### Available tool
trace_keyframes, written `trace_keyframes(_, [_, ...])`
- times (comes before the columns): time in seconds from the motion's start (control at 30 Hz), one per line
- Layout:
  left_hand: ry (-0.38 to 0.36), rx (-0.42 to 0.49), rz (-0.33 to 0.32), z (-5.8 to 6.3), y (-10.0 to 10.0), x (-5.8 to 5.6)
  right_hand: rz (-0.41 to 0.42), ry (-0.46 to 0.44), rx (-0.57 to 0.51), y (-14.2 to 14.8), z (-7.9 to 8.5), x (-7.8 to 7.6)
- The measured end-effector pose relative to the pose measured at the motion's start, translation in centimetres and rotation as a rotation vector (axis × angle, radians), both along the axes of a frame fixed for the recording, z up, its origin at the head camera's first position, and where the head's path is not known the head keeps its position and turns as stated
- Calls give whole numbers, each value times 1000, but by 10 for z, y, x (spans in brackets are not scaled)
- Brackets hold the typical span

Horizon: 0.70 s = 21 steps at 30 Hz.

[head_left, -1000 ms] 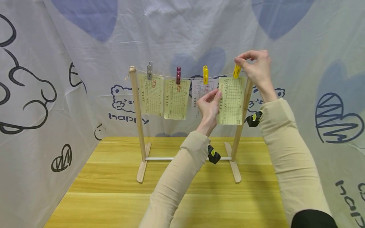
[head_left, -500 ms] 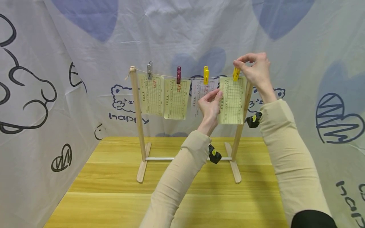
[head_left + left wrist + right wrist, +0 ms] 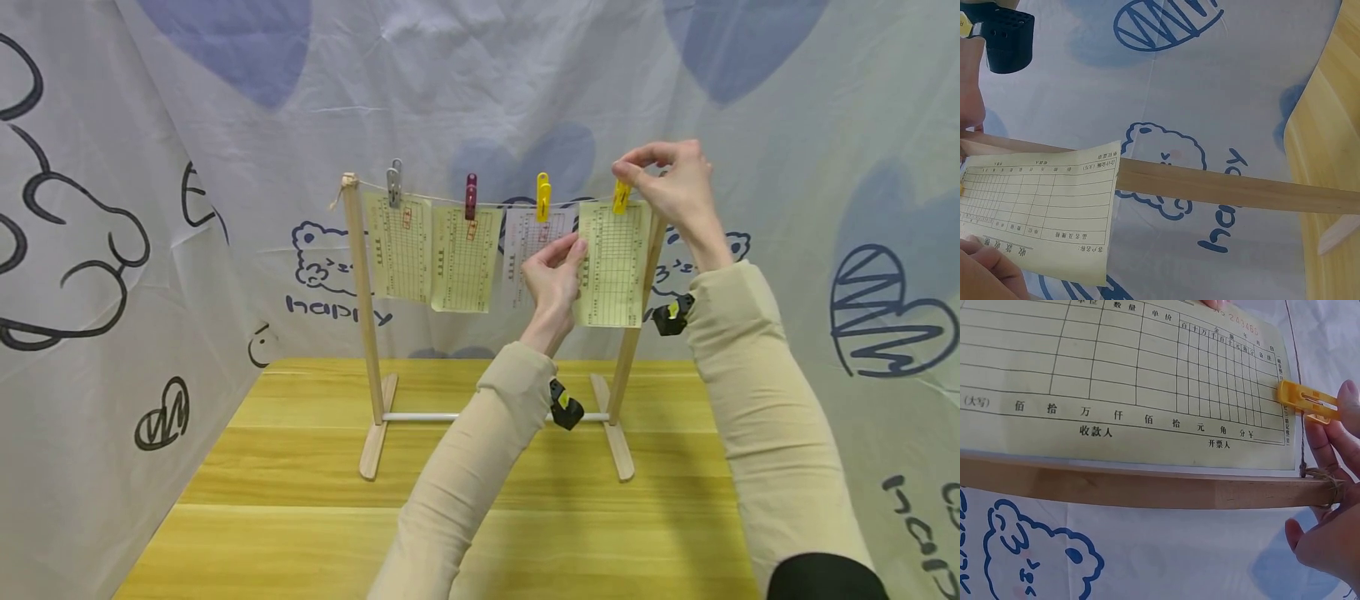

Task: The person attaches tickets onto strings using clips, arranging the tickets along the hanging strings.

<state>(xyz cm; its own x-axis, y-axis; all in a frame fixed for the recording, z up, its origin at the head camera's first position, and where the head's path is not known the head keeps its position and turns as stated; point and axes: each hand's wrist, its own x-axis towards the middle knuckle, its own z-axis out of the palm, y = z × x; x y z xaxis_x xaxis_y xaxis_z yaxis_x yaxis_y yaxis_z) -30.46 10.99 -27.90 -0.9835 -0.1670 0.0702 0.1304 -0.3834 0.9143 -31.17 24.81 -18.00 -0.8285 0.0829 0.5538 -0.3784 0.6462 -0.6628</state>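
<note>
A yellow receipt slip (image 3: 611, 267) hangs at the right end of a string (image 3: 442, 198) tied between two wooden posts. With thumb and finger my left hand (image 3: 553, 283) pinches the slip's left edge. My right hand (image 3: 678, 187) pinches the top of a yellow clothespin (image 3: 621, 193). In the right wrist view that clothespin (image 3: 1307, 400) sits over the slip's top edge, close to the string. The slip (image 3: 1041, 206) is flat and nearly upright. Part of the right post is hidden behind it.
Left of it hang two yellow slips (image 3: 401, 258) and a white slip (image 3: 517, 250), held by a grey clothespin (image 3: 393, 187), a dark red clothespin (image 3: 470, 196) and another yellow clothespin (image 3: 542, 200). The wooden rack (image 3: 371, 333) stands on a wooden table (image 3: 300, 467) before a printed cloth.
The right hand has come slightly down and left with its clothespin. The left hand and the slip have shifted a little to the right.
</note>
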Motion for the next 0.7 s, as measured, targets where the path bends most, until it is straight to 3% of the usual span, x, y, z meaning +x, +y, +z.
trace_keyframes(0.7, [4,0,10,-1,-2,-2,14,-55,4,2,1,3])
